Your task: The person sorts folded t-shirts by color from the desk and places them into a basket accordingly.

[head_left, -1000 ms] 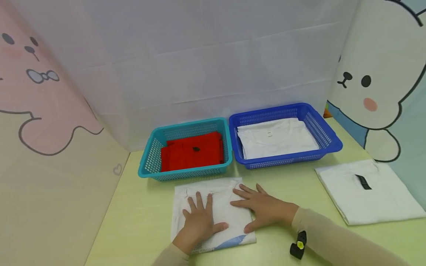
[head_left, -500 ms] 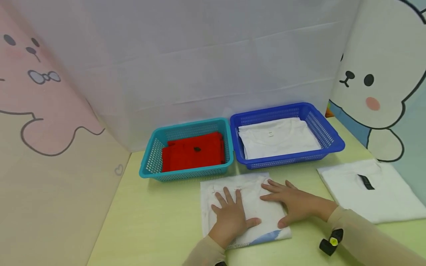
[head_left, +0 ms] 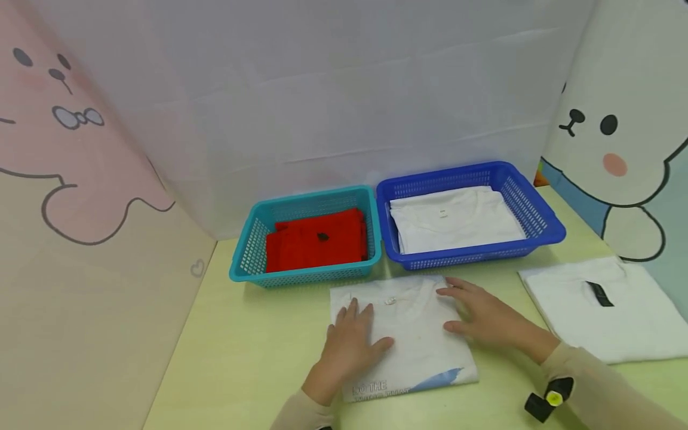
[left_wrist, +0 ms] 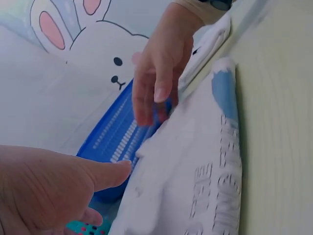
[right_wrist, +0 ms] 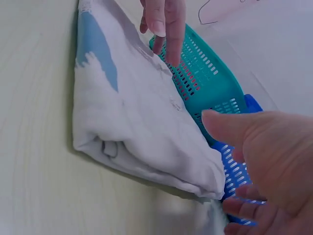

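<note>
So the left hand [head_left: 348, 349] lies over the left part of the shirt [head_left: 419, 346], fingers straight and thumb out, gripping nothing. The right hand [head_left: 484, 313] is at the upper right edge, fingers loose and apart, nothing pinched there either. (Can't tell how firmly either one presses, or if the right even makes contact.) The shirt is folded flat on the table [head_left: 252, 358], collar end toward the baskets, blue patch [head_left: 441, 379] at the near edge.

My worry is the folded edge on the right: in the right wrist view the layers gape around a little flap [right_wrist: 110, 149]. Lift it by the top layer only and I'd bet the fold slides apart. Same if one hand pushes while the other isn't holding, since thin cloth skids and bunches. Sweeping a palm hard toward the collar could ruck up the neck too.

Further out, the teal basket [head_left: 317, 278] with the red pile [head_left: 317, 251] and the blue basket [head_left: 473, 254] with the white pile [head_left: 457, 227] sit just beyond the collar end. A hand reaching too far forward might nudge a rim. The other shirt [head_left: 639, 310] lies beyond the right forearm, so a careless elbow could drag it crooked.
</note>
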`<state>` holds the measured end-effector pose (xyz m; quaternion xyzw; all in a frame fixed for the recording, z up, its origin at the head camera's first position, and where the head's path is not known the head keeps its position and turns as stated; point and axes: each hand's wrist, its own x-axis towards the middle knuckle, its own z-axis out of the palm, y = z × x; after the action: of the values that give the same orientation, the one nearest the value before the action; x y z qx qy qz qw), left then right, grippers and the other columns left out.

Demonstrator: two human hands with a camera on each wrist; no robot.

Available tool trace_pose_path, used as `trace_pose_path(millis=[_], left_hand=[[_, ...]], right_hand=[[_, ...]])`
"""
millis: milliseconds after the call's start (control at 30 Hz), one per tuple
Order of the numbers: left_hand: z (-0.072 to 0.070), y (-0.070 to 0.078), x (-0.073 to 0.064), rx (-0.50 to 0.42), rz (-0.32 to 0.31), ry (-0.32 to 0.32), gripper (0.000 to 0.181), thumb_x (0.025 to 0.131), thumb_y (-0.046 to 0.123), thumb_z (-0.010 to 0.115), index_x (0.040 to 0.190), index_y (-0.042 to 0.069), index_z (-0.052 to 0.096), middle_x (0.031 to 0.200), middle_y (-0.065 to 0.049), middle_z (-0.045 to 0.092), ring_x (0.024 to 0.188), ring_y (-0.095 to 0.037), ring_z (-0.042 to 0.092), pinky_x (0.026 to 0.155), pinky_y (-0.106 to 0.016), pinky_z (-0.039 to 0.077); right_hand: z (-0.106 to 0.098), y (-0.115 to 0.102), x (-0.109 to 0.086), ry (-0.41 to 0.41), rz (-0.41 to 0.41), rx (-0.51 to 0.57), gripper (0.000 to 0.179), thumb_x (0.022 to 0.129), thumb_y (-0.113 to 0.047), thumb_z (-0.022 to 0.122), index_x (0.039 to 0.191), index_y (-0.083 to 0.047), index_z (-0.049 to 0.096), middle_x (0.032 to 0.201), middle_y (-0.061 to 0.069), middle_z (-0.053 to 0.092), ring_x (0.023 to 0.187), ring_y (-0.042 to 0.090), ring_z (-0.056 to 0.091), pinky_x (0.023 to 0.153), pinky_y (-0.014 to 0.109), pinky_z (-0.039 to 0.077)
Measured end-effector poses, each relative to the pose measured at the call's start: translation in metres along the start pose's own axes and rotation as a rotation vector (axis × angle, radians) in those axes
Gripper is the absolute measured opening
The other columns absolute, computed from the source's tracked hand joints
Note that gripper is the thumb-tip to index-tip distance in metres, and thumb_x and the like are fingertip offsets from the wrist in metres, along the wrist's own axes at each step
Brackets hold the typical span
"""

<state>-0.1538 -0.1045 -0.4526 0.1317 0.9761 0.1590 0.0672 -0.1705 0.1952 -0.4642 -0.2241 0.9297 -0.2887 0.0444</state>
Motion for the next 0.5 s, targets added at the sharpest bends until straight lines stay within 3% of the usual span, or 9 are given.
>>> trace_pose_path(millis=[133,267,367,500], left_hand=[[-0.015,-0.032,-0.008,-0.092,-0.061,0.021,0.075,0.083,0.053,0.067,0.141,0.008,0.048,0.146,-0.025,0.037,0.129,-0.045,0.039,0.094,-0.062,0.040],[-0.017,-0.055,-0.011,-0.216,-0.107,-0.009,0.074,0.085,0.050,0.067,0.141,0.006,0.047,0.142,-0.024,0.043,0.127,-0.045,0.041,0.097,-0.059,0.040],[-0.013,-0.062,-0.011,-0.312,-0.095,-0.016,0.072,0.086,0.047,0.067,0.139,0.003,0.049,0.137,-0.022,0.049,0.126,-0.043,0.043,0.099,-0.057,0.038],[-0.005,-0.061,-0.008,-0.463,-0.084,-0.017,0.069,0.086,0.043,0.070,0.137,0.000,0.050,0.137,-0.021,0.047,0.127,-0.040,0.042,0.102,-0.054,0.036]], right_hand=[[-0.008,-0.004,-0.002,0.006,0.103,0.095,0.073,0.087,-0.048,0.066,0.143,-0.006,0.044,0.139,0.021,0.048,0.114,0.036,0.055,0.092,0.052,0.046],[-0.011,-0.006,-0.003,-0.042,0.160,0.189,0.075,0.088,-0.046,0.066,0.144,-0.004,0.041,0.126,0.019,0.057,0.101,0.026,0.061,0.082,0.044,0.050],[-0.009,-0.009,-0.002,-0.047,0.207,0.271,0.074,0.087,-0.045,0.067,0.144,-0.006,0.041,0.124,0.020,0.058,0.101,0.025,0.061,0.081,0.041,0.051],[-0.006,-0.013,0.003,-0.069,0.303,0.511,0.074,0.088,-0.039,0.069,0.146,-0.006,0.038,0.130,0.025,0.050,0.097,0.027,0.059,0.075,0.038,0.051]])
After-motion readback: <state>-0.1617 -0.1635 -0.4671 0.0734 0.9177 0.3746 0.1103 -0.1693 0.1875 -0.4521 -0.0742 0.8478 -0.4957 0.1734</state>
